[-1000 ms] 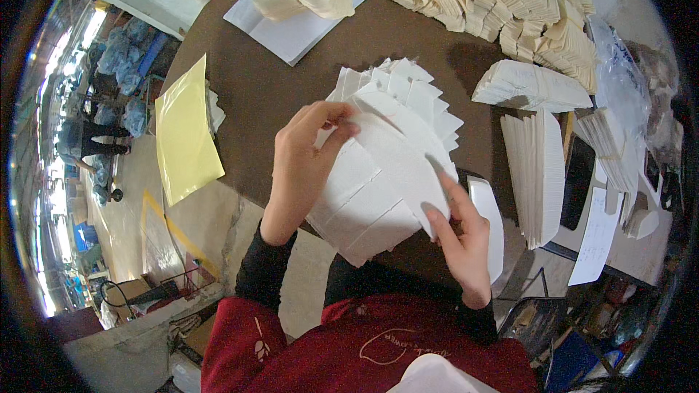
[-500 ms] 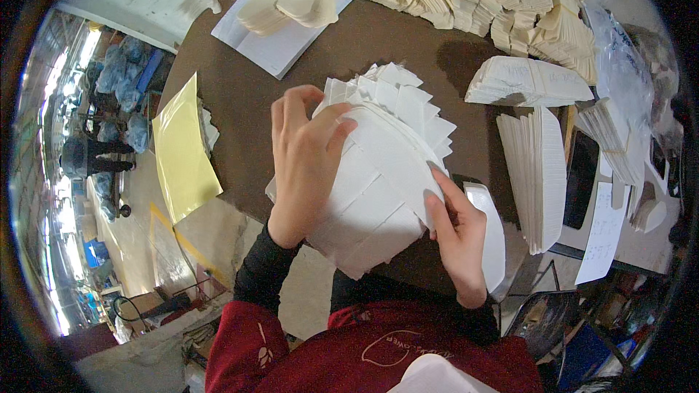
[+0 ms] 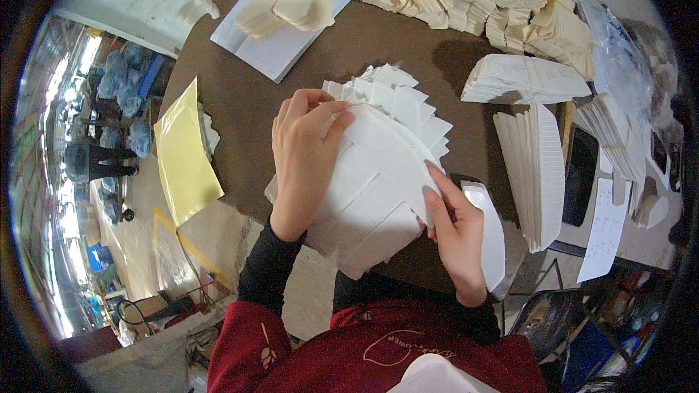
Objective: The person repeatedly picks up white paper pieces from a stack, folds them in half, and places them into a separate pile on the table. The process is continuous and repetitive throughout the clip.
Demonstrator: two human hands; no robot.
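Observation:
A fanned stack of flat white pieces (image 3: 357, 229) lies near the front edge of the brown table, their pointed corners overlapping at its far side. On top lies a curved white piece (image 3: 399, 138). My left hand (image 3: 302, 156) pinches the far left end of this piece between thumb and fingers. At the other end, my right hand (image 3: 457, 229) grips it with thumb and forefinger. To the right of my right hand lies a single white curved-edge piece (image 3: 486, 236), partly in shadow.
Bundles of cream pieces (image 3: 473, 0) crowd the table's far side. White bundles (image 3: 535, 175) stand to the right. At the far left, cream pieces (image 3: 287, 7) sit on white paper (image 3: 255, 44). A yellow sheet (image 3: 186, 153) overhangs the table's left edge.
Both hands keep their hold on the curved white piece and have barely shifted. The whole view has moved very slightly.

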